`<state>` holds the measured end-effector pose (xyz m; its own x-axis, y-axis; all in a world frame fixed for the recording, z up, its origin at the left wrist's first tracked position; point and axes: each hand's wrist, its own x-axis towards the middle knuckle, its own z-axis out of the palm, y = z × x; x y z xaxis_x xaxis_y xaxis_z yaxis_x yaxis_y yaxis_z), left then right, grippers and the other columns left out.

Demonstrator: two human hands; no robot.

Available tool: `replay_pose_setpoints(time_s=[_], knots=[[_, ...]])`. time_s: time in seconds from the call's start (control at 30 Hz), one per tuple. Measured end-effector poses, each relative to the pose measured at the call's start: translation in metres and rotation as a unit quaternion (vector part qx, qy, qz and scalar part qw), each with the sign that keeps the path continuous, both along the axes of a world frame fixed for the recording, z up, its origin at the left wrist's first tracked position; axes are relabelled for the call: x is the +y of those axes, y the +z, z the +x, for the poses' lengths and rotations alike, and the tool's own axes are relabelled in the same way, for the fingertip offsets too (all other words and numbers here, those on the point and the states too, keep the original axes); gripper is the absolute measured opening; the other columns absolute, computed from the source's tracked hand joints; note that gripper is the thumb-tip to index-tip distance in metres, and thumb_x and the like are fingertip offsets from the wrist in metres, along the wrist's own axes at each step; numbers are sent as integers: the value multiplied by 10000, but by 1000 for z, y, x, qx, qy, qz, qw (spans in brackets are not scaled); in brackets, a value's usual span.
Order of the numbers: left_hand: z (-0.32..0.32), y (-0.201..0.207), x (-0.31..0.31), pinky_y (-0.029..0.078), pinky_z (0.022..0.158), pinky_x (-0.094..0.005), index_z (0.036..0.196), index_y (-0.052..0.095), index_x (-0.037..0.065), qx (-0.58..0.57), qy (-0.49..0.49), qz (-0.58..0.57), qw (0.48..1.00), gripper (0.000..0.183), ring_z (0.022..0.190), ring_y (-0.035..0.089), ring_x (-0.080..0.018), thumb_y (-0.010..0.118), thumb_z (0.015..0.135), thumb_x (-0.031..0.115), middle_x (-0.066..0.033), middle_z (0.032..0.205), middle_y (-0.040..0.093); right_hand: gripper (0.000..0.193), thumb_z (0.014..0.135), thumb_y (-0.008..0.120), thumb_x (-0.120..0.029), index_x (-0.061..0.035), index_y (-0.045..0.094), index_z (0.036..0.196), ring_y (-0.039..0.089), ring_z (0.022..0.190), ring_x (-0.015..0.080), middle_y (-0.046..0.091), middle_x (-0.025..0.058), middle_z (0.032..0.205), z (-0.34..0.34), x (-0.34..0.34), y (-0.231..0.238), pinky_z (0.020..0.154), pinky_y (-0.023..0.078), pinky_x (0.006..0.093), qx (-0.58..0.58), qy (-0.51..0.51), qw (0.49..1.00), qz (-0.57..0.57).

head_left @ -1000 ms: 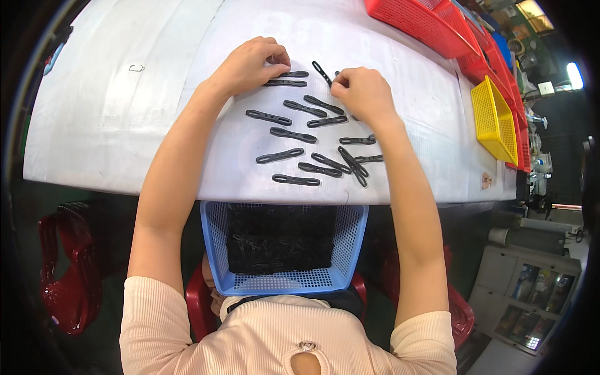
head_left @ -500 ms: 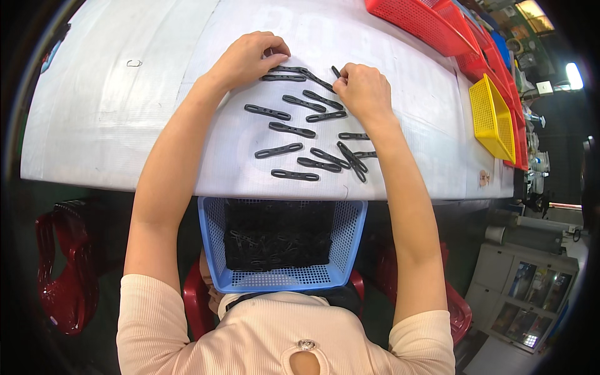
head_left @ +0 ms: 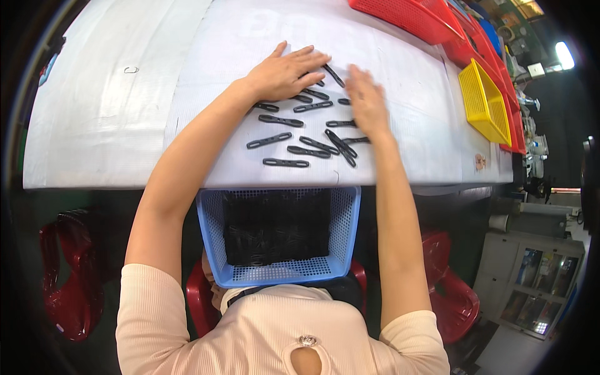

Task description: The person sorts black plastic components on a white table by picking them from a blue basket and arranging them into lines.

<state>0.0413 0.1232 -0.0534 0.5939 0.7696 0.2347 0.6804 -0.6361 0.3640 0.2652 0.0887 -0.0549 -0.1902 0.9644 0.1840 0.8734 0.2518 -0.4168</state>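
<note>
Several flat black plastic strips with slotted ends [head_left: 280, 120] lie scattered over the white-covered table [head_left: 112, 112]. My left hand [head_left: 284, 72] rests flat over the far strips with its fingers spread, hiding some of them. To the right of the group, my right hand [head_left: 367, 100] is blurred but its fingers look stretched out, with nothing seen in them. Between the two hands one slanting strip [head_left: 334, 75] shows. Below the table edge, a blue perforated basket [head_left: 281, 275] in my lap holds a heap of many more black strips [head_left: 275, 231].
Red plastic baskets [head_left: 406, 22] line the far right of the table, with a yellow basket [head_left: 484, 103] beside them. Dark red chairs [head_left: 72, 275] stand at the left and right [head_left: 450, 294]. A grey cabinet [head_left: 531, 281] stands at the lower right.
My left hand has moved right and spread flat over the far strips. My right hand, pinching a strip before, has opened and shifted slightly; the view has moved a little too.
</note>
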Motion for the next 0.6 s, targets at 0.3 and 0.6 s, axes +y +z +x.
replay_pose_setpoints(time_s=[0.3,0.6], knots=[[-33,17,-125,189,1137,-444,1355,411,30,-96,-41,-110,988,420,1349,323,-268,387,976,208,-151,1398,419,536,940,463,-429,-31,494,1297,404,1289,317,508,155,1318,-45,-113,13,1090,259,441,134,145,980,8],[-78,-6,-288,352,1011,-339,1285,472,8,-363,256,-19,895,410,1233,461,-276,504,876,6,-162,1272,523,417,863,629,-242,-38,528,1213,529,1106,332,576,158,1138,0,-224,21,923,439,393,179,9,981,74]])
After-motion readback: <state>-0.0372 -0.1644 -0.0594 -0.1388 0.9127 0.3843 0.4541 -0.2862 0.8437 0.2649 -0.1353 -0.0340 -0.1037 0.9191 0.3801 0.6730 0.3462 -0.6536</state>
